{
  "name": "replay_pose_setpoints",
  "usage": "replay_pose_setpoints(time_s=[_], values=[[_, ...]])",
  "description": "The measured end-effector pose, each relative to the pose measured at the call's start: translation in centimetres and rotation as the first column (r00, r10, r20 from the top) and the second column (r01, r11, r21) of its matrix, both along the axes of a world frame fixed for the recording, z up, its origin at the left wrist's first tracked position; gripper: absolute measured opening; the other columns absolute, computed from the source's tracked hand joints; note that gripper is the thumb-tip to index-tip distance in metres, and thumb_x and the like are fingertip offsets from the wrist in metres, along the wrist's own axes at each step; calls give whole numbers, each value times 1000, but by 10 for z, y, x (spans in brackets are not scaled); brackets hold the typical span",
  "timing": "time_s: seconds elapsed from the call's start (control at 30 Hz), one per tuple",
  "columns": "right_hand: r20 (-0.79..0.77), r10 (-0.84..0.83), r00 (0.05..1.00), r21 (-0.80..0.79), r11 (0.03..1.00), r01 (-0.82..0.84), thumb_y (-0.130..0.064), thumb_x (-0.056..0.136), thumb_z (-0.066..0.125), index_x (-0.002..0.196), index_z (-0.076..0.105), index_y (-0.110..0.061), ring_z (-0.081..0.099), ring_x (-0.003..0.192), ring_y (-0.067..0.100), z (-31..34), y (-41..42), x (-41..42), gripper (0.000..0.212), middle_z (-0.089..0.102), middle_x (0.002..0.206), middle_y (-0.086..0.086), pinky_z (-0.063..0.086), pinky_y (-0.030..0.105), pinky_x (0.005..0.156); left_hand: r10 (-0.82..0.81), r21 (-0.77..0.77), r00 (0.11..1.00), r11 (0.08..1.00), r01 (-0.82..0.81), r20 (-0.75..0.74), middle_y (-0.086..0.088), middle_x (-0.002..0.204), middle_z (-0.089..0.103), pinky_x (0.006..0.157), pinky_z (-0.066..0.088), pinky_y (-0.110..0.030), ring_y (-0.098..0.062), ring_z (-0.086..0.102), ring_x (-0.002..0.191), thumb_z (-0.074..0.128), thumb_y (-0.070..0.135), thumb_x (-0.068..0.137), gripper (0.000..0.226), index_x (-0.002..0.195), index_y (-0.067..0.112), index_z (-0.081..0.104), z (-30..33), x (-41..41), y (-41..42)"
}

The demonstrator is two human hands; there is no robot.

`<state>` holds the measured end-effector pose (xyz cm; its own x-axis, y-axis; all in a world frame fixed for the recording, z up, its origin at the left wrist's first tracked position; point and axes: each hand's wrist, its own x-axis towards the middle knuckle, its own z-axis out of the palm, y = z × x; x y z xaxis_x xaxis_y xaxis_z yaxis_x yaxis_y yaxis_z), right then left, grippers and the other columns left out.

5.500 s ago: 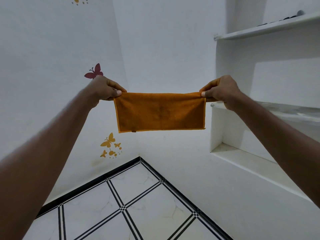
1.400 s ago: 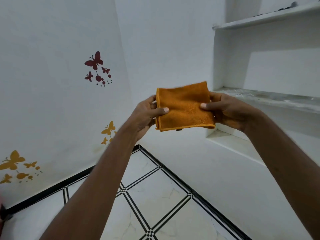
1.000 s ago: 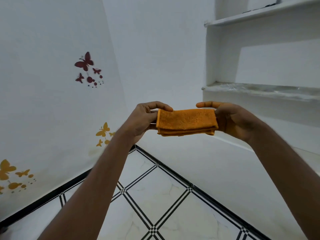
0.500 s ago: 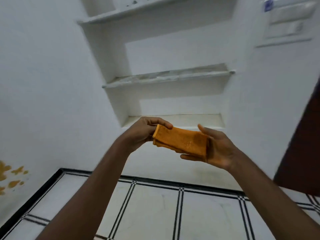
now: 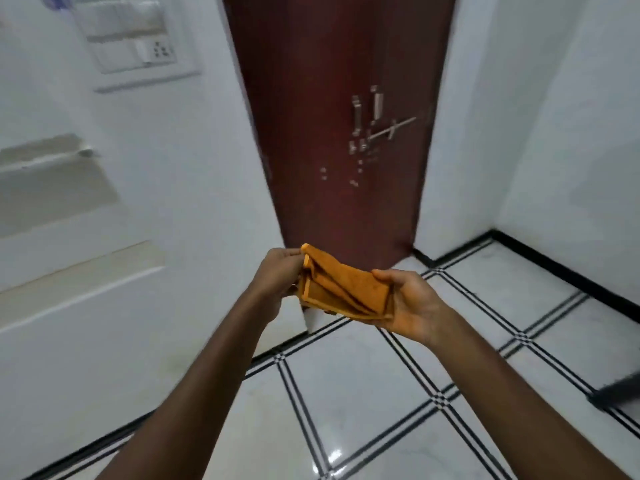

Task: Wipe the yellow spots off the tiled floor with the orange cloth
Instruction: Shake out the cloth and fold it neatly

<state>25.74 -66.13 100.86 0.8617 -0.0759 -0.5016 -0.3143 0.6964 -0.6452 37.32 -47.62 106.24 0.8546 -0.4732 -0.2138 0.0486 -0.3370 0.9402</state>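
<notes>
The orange cloth (image 5: 341, 285) is folded into a small thick pad and held in the air between both hands, well above the floor. My left hand (image 5: 275, 277) pinches its left edge, where the layers fan apart a little. My right hand (image 5: 414, 308) cups its right end from below, thumb on top. The white tiled floor (image 5: 349, 393) with black double lines fills the lower right half. No yellow spots show on the tiles in view.
A dark red door (image 5: 341, 133) with metal bolts stands straight ahead. White walls flank it, with a switch panel (image 5: 135, 39) upper left and recessed shelves (image 5: 52, 188) at left. A dark blurred object (image 5: 616, 393) lies at the right edge of the floor.
The view has swung right, from the butterfly wall and shelves to the red door. The cloth went from stretched out to folded small, and both hands have dropped lower.
</notes>
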Motion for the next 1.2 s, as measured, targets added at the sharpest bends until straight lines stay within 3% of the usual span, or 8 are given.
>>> replay_pose_setpoints(time_s=[0.13, 0.23, 0.37, 0.5, 0.63, 0.77, 0.83, 1.2], values=[[-52, -316, 948, -18, 949, 315, -13, 94, 49, 121, 71, -1, 63, 121, 41, -25, -103, -36, 37, 67, 129, 23, 54, 54, 101, -28, -36, 966, 999, 19, -258, -5, 48, 54, 38, 44, -19, -14, 54, 39, 52, 5, 93, 31, 63, 8, 57, -25, 5, -135], [-98, -462, 881, -51, 887, 459, -17, 94, 54, 99, 69, -6, 65, 106, 34, -37, -175, -65, 20, 65, 119, 18, 60, 45, 85, -175, 21, 925, 981, 193, -337, -14, 71, 61, 50, 56, -28, -21, 61, 58, 52, 10, 96, 20, 79, 6, 62, -58, 10, -239], [-177, -559, 810, -46, 827, 560, -43, 99, 56, 123, 62, -7, 64, 116, 38, -62, -271, -110, 43, 66, 128, 19, 56, 50, 86, -390, 87, 832, 885, 456, -394, -22, 82, 65, 78, 58, -45, -28, 63, 75, 59, 13, 94, 18, 93, -3, 66, -93, -6, -367], [-216, -613, 760, -77, 786, 613, -56, 92, 62, 136, 50, -10, 62, 122, 42, -72, -372, -154, 65, 61, 137, 20, 57, 54, 90, -519, 72, 729, 791, 607, -447, -31, 104, 69, 86, 55, -62, -43, 68, 98, 74, 20, 82, 46, 114, -11, 62, -112, -22, -491], [-212, -762, 612, -301, 647, 701, -25, 89, 74, 149, 40, -9, 63, 108, 33, -69, -465, -206, 71, 61, 122, 10, 58, 45, 78, -701, 37, 584, 627, 778, -409, -16, 115, 69, 87, 59, -46, -34, 67, 106, 66, 25, 92, 34, 119, 4, 62, -122, -72, -618], [-183, -841, 510, -270, 541, 796, -44, 68, 92, 140, 49, -23, 63, 117, 44, -76, -529, -260, 87, 63, 130, 13, 53, 67, 94, -825, -39, 408, 458, 888, -391, -10, 113, 73, 81, 59, -39, -29, 70, 102, 62, 33, 96, 32, 118, 10, 68, -134, -124, -702], [-207, -863, 461, -230, 501, 834, -41, 76, 86, 137, 48, -23, 62, 116, 45, -84, -565, -287, 74, 62, 131, 14, 56, 63, 91, -852, -33, 366, 407, 913, -375, -7, 114, 72, 81, 61, -39, -30, 70, 104, 58, 32, 99, 30, 119, 12, 67, -148, -156, -749], [-420, -865, 277, -319, 426, 846, -23, 101, 59, 157, 28, -14, 46, 136, 46, -225, -806, -440, 64, 42, 155, 18, 40, 61, 110, -696, 207, 568, 537, 818, -440, -11, 103, 74, 83, 61, -40, -28, 74, 91, 62, 33, 96, 31, 115, 9, 68, -307, -298, -963]])
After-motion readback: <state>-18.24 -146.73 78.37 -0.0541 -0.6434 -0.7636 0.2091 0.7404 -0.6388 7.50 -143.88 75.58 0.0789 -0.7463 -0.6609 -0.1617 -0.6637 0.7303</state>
